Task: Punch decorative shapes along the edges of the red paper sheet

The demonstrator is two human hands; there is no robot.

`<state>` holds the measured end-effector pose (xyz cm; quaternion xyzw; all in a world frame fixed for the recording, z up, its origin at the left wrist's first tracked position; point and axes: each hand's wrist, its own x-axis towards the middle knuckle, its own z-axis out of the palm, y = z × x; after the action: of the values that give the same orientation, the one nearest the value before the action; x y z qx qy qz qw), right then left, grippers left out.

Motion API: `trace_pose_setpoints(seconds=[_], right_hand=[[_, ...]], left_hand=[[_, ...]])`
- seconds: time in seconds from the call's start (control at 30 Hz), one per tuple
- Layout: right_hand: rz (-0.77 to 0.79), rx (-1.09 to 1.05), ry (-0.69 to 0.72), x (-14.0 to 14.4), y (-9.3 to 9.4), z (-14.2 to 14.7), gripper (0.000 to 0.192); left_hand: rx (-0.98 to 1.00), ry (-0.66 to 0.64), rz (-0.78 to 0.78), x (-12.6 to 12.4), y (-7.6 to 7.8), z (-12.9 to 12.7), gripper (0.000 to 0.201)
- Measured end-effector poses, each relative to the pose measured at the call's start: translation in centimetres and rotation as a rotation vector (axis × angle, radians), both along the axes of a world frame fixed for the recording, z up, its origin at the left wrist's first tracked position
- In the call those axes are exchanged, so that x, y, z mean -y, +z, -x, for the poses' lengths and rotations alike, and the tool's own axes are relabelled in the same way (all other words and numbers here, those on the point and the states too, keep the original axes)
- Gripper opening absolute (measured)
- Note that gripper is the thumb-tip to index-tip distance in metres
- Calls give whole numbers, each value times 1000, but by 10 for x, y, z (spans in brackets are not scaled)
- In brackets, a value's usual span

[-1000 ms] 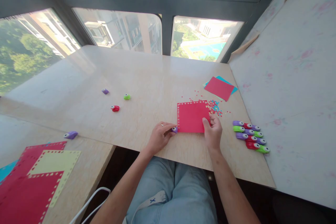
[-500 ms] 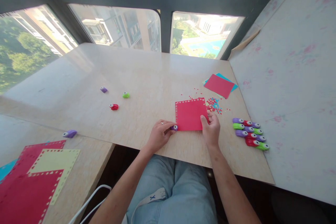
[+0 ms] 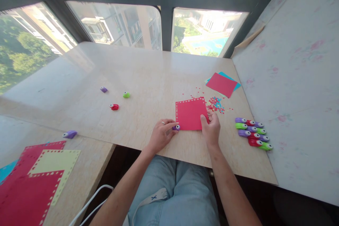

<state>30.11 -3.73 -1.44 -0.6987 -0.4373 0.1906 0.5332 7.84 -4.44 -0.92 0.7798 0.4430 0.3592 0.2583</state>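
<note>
A purple craft punch (image 3: 176, 127) is gripped in my left hand (image 3: 162, 135), set against the lower left corner of a red sheet of paper (image 3: 190, 114). Small punched holes line the sheet's left and top edges. My right hand (image 3: 211, 126) pinches the sheet's right edge, thumb on top and fingers partly hidden behind it. Just past that hand lies a pile of red, blue and pale paper bits (image 3: 216, 105), with a few more scattered above the sheet.
Red and blue sheets (image 3: 221, 84) lie at the back right. Several punches (image 3: 253, 134) stand in rows by the right wall. A red punch (image 3: 114, 107), a green punch (image 3: 126, 95) and a purple punch (image 3: 103, 89) sit left. Hole-edged sheets (image 3: 55, 160) cover the left table.
The red sheet has shifted slightly left along with my right hand. My left hand keeps the punch at the sheet's lower left corner.
</note>
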Motion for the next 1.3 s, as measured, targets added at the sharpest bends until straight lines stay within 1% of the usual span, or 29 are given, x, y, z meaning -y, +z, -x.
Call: trace_pose_setpoints(seconds=[0.13, 0.27, 0.57, 0.93, 1.03, 1.1, 1.17, 1.23, 1.3], right_hand=[[-6, -2, 11, 1, 2, 2, 39], [-12, 0, 5, 1, 5, 3, 39], [-13, 4, 13, -1, 1, 2, 39], [-36, -48, 25, -1, 5, 6, 37], [-32, -67, 24, -1, 5, 6, 37], [-29, -63, 21, -1, 5, 6, 38], [-26, -54, 18, -2, 4, 5, 38], [-22, -52, 17, -2, 3, 5, 40], [-24, -54, 19, -3, 3, 5, 40]], left_hand=[[-26, 7, 1, 0, -2, 0, 25], [-48, 5, 8, 0, 0, 0, 26], [-61, 1, -25, 0, 0, -1, 26], [-93, 19, -6, -1, 1, -3, 26], [-93, 19, 9, 0, 4, -3, 30], [-44, 25, 36, 2, 7, -3, 36], [62, 70, 85, 5, 11, -3, 41], [179, 186, 155, 7, 15, -1, 36], [232, 310, 253, 8, 20, 3, 28]])
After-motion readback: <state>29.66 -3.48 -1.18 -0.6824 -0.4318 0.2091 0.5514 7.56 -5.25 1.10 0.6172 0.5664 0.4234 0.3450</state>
